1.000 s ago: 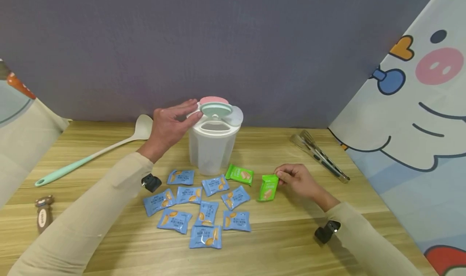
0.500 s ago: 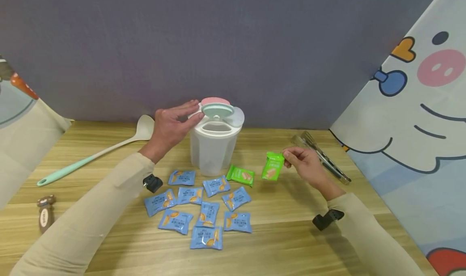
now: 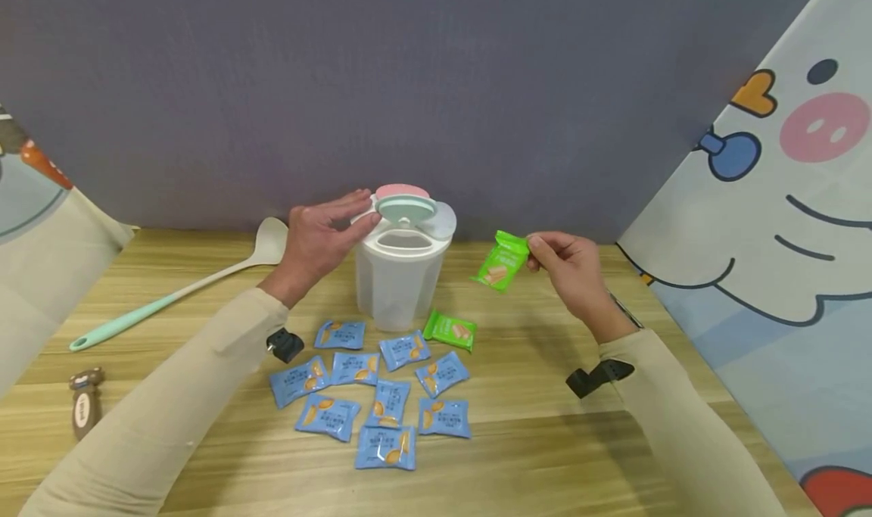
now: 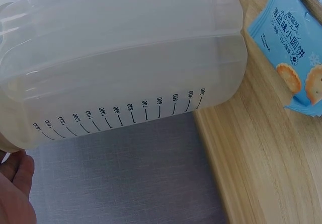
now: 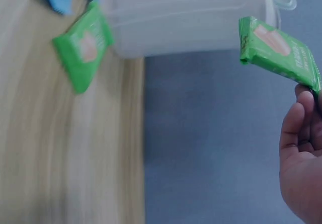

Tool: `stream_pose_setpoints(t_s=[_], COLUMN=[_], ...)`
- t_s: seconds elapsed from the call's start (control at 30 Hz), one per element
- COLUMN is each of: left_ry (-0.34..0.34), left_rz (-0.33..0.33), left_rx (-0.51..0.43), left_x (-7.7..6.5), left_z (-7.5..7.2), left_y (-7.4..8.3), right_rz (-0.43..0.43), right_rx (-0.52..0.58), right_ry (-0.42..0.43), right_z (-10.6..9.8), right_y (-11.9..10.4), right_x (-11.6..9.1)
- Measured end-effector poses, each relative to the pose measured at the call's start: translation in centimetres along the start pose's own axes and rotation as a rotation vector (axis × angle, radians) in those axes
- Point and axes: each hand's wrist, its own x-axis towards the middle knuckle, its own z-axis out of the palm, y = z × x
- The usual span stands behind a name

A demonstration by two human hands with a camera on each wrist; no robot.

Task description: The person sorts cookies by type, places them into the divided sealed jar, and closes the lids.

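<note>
While the left hand [image 3: 315, 237] touches the container [image 3: 400, 286]: its fingers lie extended, thumb apart from them, the tips at the left rim of the white lid [image 3: 427, 243].
Right hand [image 3: 568, 275]: thumb and forefinger pinch one corner of a green packet [image 3: 502, 261].
Pinched packet: raised above the table [image 3: 531, 456] toward its back edge, tilted, to the right of the container and apart from it.
Container body: translucent, upright near the middle of the table's back edge; the left wrist view shows a printed scale along its wall.
Lid: a mint flap [image 3: 406, 210] stands raised behind an uncovered oval opening [image 3: 405, 239], with a pink flap [image 3: 403, 191] behind it.
Second green packet [image 3: 451, 329]: flat on the table, just in front of the container's base, to its right.
Blue packets [image 3: 388, 402]: nine, scattered between the container and the table's front edge, several touching.
Spatula [image 3: 151, 307]: mint handle toward the table's left edge, white head toward the back edge, beside the left hand.
Brown tool [image 3: 83, 405]: by the left edge, close to the left sleeve [image 3: 157, 418].
Metal strip [image 3: 625, 309]: near the right edge, mostly hidden by the right arm.
Behind: a grey panel [image 3: 436, 101] along the back edge; a cartoon-printed panel [image 3: 811, 222] along the right.
</note>
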Motion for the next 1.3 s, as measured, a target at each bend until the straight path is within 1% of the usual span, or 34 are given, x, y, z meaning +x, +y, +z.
stream_pose_setpoints(t_s=[0.07,0.2,0.43,0.53,0.8,1.03,1.17,1.3], left_ry=[-0.002,-0.005,0.000,-0.001,-0.004,0.001,-0.005,-0.010], left_rz=[0.000,-0.002,0.009,0.014,0.010,0.009,0.006,0.003], left_rx=[0.002,0.010,0.009,0.000,0.009,-0.009,-0.018,-0.002], left_x=[0.0,0.0,0.0,0.1,0.0,0.0,0.0,0.1], left_z=[-0.1,-0.1,0.0,0.0,0.0,-0.1,-0.1,-0.2], left_y=[0.0,0.0,-0.1,-0.1,-0.1,-0.2,-0.1,-0.1], right_rz=[-0.016,-0.026,-0.027,-0.043,-0.077,-0.070,-0.084,-0.108], right_rx=[-0.004,0.035,0.215,0.260,0.258,0.283,0.287,0.294], right_ry=[0.006,0.013,0.037,0.044,0.085,0.115,0.121,0.122], right_z=[0.5,1.5,3.4,4.2,6.5,8.7,9.5,10.1], right_y=[-0.4,-1.3,-2.5,-3.0,-4.1,-4.6,-4.8,-4.8], right_x=[0.5,1.2,2.2,2.7,3.6,4.4,4.5,4.5])
